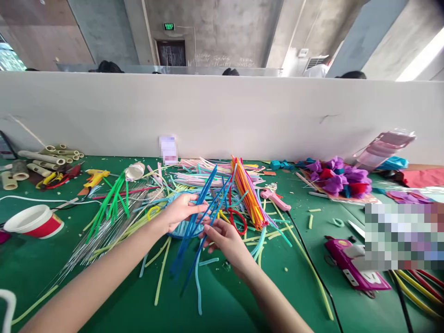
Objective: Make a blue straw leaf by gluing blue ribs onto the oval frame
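A loose bunch of dark blue pipe cleaners is held between my two hands over the middle of the table. My left hand has its fingers closed round the bunch at mid-length. Lower and to the right, my right hand pinches several of the same blue stems. Beneath the hands lies a rounded light-blue piece, partly covered by them. Just right of the hands are a bundle of orange, yellow and purple pipe cleaners and a curled red one.
Pink glue gun with a black cord right; yellow glue gun, green pipe cleaners, metal wires and paper cup left. Purple and red flowers sit far right. A white partition stands behind.
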The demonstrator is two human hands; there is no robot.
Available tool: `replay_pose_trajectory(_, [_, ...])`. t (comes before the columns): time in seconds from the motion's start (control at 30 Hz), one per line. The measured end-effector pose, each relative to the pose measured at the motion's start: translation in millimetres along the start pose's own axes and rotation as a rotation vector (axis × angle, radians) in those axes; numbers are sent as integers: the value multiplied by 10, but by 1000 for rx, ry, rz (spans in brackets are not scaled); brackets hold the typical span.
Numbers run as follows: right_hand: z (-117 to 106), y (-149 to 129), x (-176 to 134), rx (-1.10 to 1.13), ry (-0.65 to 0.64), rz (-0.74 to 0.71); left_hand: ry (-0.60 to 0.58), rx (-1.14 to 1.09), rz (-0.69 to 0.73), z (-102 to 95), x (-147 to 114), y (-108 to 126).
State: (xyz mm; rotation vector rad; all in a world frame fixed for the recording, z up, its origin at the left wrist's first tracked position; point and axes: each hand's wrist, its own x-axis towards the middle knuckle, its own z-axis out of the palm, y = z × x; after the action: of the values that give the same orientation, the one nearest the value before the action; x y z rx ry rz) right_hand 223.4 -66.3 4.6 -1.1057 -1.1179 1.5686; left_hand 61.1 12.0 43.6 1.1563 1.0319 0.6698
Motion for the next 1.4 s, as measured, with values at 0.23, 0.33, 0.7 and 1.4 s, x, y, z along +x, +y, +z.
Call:
replay_pose_trajectory(0.23, [-19,105,280,-204,117,-28,82,-90,-31,-34,7,-160])
replay_pose_trajectory(0.33, [15,140,366,-232,149,-55,85,-131,-40,-81,-6,-179])
replay_pose_trajectory(0.7, [206,77,433,-84,51,-33,58,-248,-12,-172,-40,-307])
replay_pose_trajectory(1.4, [351,-196,810,-850,-91,-145,319,-426,139,-738,-280,-408])
